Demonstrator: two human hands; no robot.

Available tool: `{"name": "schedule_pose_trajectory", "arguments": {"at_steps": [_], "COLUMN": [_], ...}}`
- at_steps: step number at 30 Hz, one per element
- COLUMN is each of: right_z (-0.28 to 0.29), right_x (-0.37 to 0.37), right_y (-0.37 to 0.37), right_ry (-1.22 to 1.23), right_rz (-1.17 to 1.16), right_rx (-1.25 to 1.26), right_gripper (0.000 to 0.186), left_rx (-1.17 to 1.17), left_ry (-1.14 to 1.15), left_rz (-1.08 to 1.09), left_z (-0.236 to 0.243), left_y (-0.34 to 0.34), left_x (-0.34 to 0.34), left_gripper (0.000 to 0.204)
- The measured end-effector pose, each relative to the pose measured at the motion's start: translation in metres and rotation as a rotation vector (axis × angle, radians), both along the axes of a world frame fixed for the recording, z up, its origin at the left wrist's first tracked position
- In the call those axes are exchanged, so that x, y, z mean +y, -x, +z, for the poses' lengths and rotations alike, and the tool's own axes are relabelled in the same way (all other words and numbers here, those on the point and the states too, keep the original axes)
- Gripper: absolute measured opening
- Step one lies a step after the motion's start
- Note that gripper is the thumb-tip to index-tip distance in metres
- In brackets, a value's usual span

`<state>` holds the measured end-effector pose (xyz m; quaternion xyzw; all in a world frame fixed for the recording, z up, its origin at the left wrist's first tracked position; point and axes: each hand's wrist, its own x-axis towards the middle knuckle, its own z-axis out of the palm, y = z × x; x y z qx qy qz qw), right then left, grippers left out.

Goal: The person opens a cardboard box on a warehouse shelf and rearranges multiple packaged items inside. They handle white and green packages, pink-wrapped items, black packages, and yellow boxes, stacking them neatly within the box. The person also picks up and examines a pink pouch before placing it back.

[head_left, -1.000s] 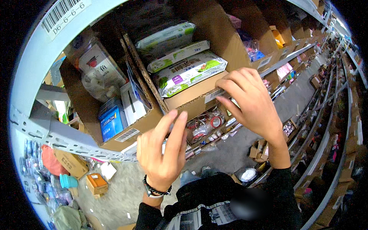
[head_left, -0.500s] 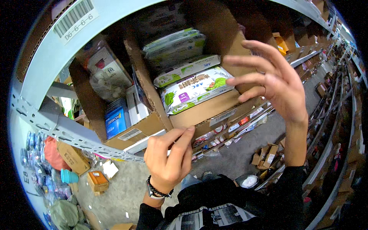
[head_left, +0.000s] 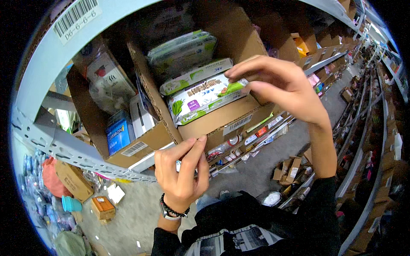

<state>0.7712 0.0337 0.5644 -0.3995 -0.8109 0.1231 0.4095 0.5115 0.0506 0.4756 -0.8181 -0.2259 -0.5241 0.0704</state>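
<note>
Fingertips (head_left: 202,139) of the left hand (head_left: 181,175) are resting at the front edge of the cardboard box (head_left: 218,120), close to its front left corner. The fingers are bending together; the thumb is not showing clearly, so I cannot tell whether they are pinching the cardboard or merely leaning on it. Pressing lightly there would be steadying the box without folding its edge.

To the right, the front wipes pack (head_left: 200,100) is lying inside the box, set back from the front edge, with a bare strip of cardboard between. Just behind it another pack (head_left: 192,80) is showing its narrow side, and further back more packs (head_left: 183,51) are standing toward the rear. The front pack's long axis is running from the box's left wall toward its right wall, roughly along the front edge. Its printed face is turning upward, with the print's top pointing toward the rear.

Furthest right, the right hand (head_left: 284,83) is curving around the pack's right end, thumb nearer the front edge, fingers reaching over behind. How firmly it is grasping, if at all, I cannot tell. Soft wrapping is probably calling for broad, gentle contact, guiding the pack evenly rather than twisting that end.
</note>
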Motion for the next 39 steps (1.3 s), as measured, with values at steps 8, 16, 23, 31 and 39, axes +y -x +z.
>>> {"name": "schedule_pose_trajectory", "arguments": {"at_steps": [8,16,23,31,39], "right_z": [0.002,-0.004,0.004,0.009,0.034], "right_x": [0.043,0.069,0.108,0.118,0.081], "right_y": [0.026,0.034,0.014,0.010,0.024], "right_ry": [0.035,-0.124,-0.081,0.113,0.092], "right_rz": [-0.180,-0.292,-0.409,-0.266,-0.362], "right_rx": [-0.870,-1.007,-0.853,-0.860,-0.816], "right_gripper": [0.054,0.039,0.030,0.051,0.056], "left_rx": [0.002,-0.004,-0.019,0.007,-0.012], "left_ry": [-0.003,0.008,-0.015,0.059,-0.010], "left_rz": [0.021,0.034,0.031,-0.023,-0.036], "left_z": [-0.002,-0.008,-0.007,-0.009,-0.012], "left_y": [-0.002,-0.001,-0.004,0.001,0.001], "left_x": [0.000,0.000,0.000,-0.002,0.006], "left_gripper": [0.040,0.041,0.043,0.040,0.047]}}
